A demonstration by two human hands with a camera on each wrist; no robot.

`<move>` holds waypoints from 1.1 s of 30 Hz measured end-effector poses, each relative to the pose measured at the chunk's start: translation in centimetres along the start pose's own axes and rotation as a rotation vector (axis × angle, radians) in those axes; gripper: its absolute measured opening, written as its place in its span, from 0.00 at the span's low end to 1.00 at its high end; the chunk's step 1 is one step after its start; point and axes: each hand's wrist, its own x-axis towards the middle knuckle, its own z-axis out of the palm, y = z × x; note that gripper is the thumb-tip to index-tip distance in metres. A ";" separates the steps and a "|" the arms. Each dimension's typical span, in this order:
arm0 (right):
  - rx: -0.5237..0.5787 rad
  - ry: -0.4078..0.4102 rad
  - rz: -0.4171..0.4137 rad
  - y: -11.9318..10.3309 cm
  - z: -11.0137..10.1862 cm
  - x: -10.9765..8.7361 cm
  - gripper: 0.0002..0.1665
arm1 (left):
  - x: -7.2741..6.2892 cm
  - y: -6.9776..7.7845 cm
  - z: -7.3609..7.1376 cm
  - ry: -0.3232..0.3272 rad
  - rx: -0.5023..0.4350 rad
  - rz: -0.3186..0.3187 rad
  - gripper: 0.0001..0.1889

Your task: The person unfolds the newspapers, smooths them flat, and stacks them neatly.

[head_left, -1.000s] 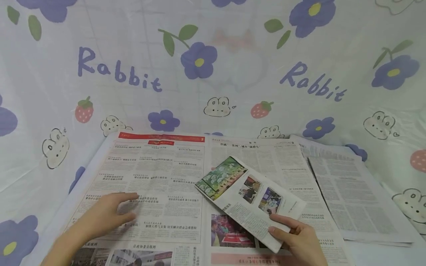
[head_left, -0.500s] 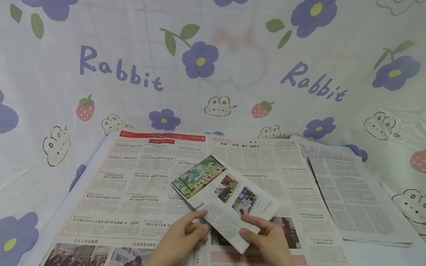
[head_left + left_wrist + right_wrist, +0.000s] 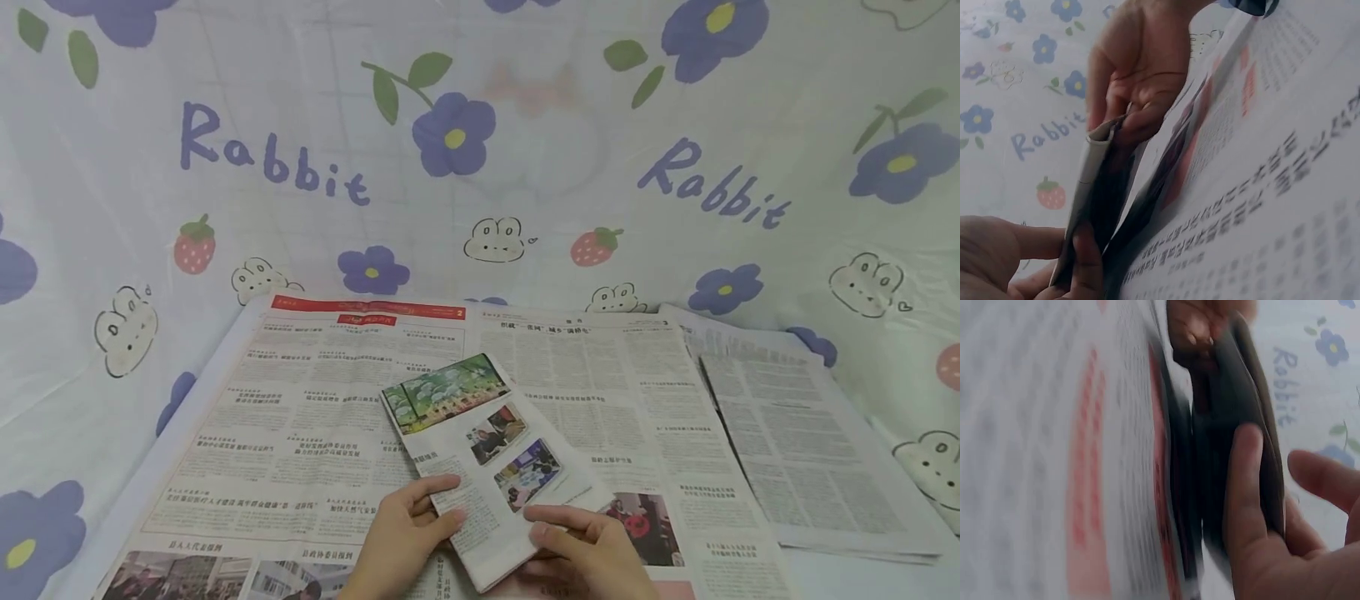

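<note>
A folded newspaper (image 3: 487, 500) is held at a slant over an open newspaper spread (image 3: 315, 467) in the head view. Its upper face carries a green picture strip, two small photos and a block of text. My left hand (image 3: 408, 533) pinches its left edge, thumb and index finger on top. At the lower right edge my right hand (image 3: 592, 550) grips it, with some fingers hidden underneath. The left wrist view shows the folded newspaper (image 3: 1088, 181) edge-on, its layers forming a narrow loop at the end. In the right wrist view a finger lies along the dark underside of the folded newspaper (image 3: 1216, 469).
Beyond the spread's right edge lies a stack of printed newspaper sheets (image 3: 802, 450). A pale curtain (image 3: 300, 225) with purple flowers, rabbits and strawberries hangs close behind the papers. A white surface (image 3: 832, 575) shows at the lower right.
My right hand has brought the folded newspaper leftward and turned it somewhat more upright. My left hand has come in from the left and taken hold of its left edge.
</note>
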 end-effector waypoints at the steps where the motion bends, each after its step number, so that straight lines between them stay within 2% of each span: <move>1: -0.013 0.040 -0.002 -0.1 -0.2 0.0 0.26 | 0.0 0.0 -0.3 -0.007 0.016 0.008 0.25; 4: -0.029 0.119 -0.034 -0.3 -1.1 0.0 0.22 | 0.0 0.2 -1.3 -0.012 0.065 0.021 0.22; 8: 0.007 0.145 -0.065 -0.4 -2.0 0.2 0.20 | 0.1 0.4 -2.4 -0.017 0.091 0.016 0.21; 11: 0.000 0.164 -0.056 -0.4 -2.4 0.3 0.22 | 0.3 0.3 -3.1 -0.055 0.081 0.002 0.22; 13: -0.046 0.164 -0.055 -0.4 -2.7 0.3 0.24 | 0.4 0.3 -3.4 -0.101 0.073 -0.009 0.22; 17: -0.049 0.080 -0.017 -0.5 -3.4 0.2 0.26 | 0.7 0.2 -4.0 -0.237 0.053 -0.028 0.22; 20: 0.025 0.000 0.027 -0.5 -3.8 0.2 0.25 | 0.7 0.2 -4.4 -0.335 0.015 -0.035 0.22; 22: 0.071 -0.039 0.049 -0.4 -4.0 0.2 0.25 | 0.8 0.2 -4.5 -0.373 -0.003 -0.033 0.22; 25: 0.056 -0.067 0.050 -0.4 -4.5 0.4 0.24 | 0.9 0.3 -4.6 -0.364 0.020 -0.031 0.22; 31: -0.008 -0.081 0.046 -0.5 -5.4 0.6 0.24 | 1.2 0.1 -4.2 -0.243 0.064 -0.046 0.22; 33: 0.018 -0.087 0.058 -0.6 -5.6 0.6 0.24 | 1.2 0.2 -4.0 -0.228 0.051 -0.053 0.23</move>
